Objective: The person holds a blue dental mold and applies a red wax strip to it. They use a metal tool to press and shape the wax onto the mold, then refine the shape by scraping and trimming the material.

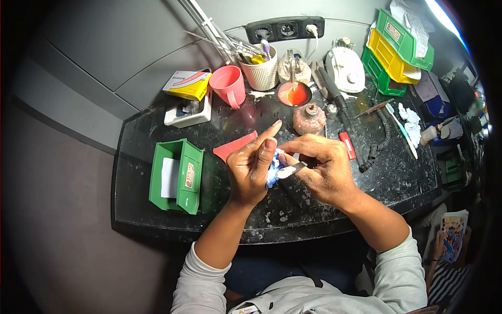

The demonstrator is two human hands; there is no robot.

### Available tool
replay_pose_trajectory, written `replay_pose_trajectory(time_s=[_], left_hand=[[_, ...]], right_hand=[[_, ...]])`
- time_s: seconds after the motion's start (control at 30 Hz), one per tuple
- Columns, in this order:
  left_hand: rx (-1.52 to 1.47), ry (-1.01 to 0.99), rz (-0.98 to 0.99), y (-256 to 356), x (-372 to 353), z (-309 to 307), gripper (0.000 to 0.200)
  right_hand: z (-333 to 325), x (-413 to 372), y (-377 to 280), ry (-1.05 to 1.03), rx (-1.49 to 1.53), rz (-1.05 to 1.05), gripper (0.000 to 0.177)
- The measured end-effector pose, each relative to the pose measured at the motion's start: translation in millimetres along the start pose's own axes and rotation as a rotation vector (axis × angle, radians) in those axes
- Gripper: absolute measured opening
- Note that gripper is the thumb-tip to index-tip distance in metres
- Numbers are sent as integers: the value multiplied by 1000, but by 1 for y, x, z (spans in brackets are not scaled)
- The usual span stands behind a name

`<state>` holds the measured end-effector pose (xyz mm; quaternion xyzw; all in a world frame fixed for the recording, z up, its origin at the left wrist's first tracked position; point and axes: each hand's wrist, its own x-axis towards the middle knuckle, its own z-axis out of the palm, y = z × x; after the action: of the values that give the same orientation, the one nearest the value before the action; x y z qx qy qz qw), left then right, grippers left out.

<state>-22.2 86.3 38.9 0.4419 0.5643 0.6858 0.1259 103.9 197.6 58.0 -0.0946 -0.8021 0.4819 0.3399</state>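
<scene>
My left hand (251,170) is wrapped round a blue piece (272,170), with its index finger and thumb raised. My right hand (324,165) pinches a small metal tool (291,170) with a flat, pale, rounded end, which lies against the blue piece. Fine white dust covers the right fingers. Much of the blue piece is hidden by the fingers. A pink sheet (235,146) lies on the black worktop just behind the left hand.
A green bin (195,180) stands at left. Behind are a pink cup (228,86), a bowl of red material (294,94) and a glass jar (309,120). A corded handpiece (334,94) and a toothbrush (401,131) lie at right. Another person's hand (438,246) holds a booklet.
</scene>
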Motion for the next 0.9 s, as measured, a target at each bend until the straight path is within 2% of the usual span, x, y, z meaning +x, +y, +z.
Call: replay_pose_trajectory(time_s=[0.47, 0.63, 0.9], left_hand=[[61, 3, 39, -14, -4, -7, 39], [95, -27, 115, -13, -3, -9, 38], [38, -20, 130, -15, 1, -11, 37]], right_hand=[[-1, 0, -3, 2, -43, -13, 14], [-1, 0, -6, 18, -83, -43, 14], [-7, 3, -3, 32, -112, -34, 15]])
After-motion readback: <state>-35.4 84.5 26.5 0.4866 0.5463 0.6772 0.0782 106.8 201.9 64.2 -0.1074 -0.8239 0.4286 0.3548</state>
